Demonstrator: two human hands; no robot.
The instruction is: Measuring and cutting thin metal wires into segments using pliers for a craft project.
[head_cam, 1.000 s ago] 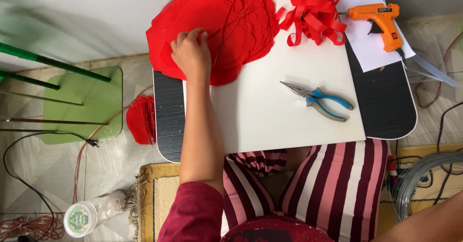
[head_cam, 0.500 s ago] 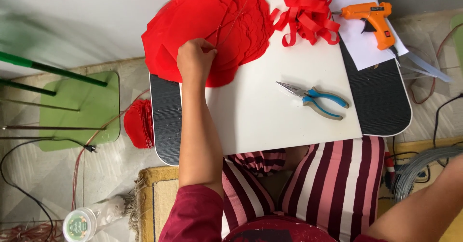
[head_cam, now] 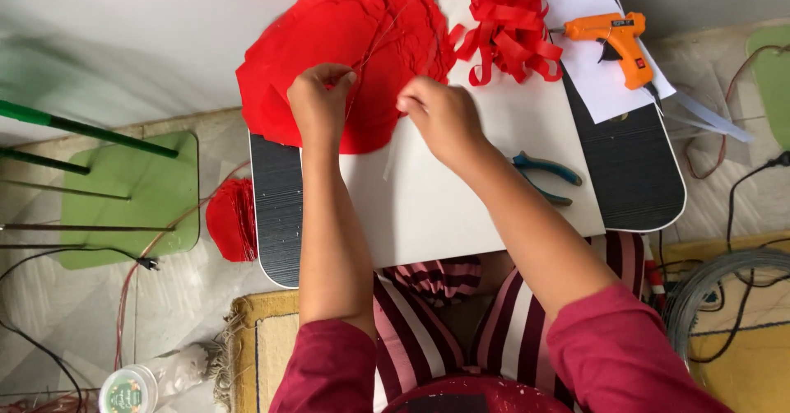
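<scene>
Now both hands are working at the table: the right hand (head_cam: pixel 440 115), absent from view a second ago, is arriving beside the left hand (head_cam: pixel 319 100), which was alone on the material. Each hand is closing its fingertips, the left pinching at the large pile of crinkled red paper sheets (head_cam: pixel 346 51) and what looks like a thin wire running up across it, the right pinching at the pile's near edge; the work appears to be turning two-handed. The red pile is lying on the far left corner of the white-topped table (head_cam: pixel 428 215), overhanging its edge, its long axis running diagonally from near left to far right. Beside it, a bundle of red paper strips (head_cam: pixel 510 26) is sitting near an orange glue gun (head_cam: pixel 617 39), while blue-handled pliers (head_cam: pixel 547 178) are lying partly hidden behind the right forearm.
</scene>
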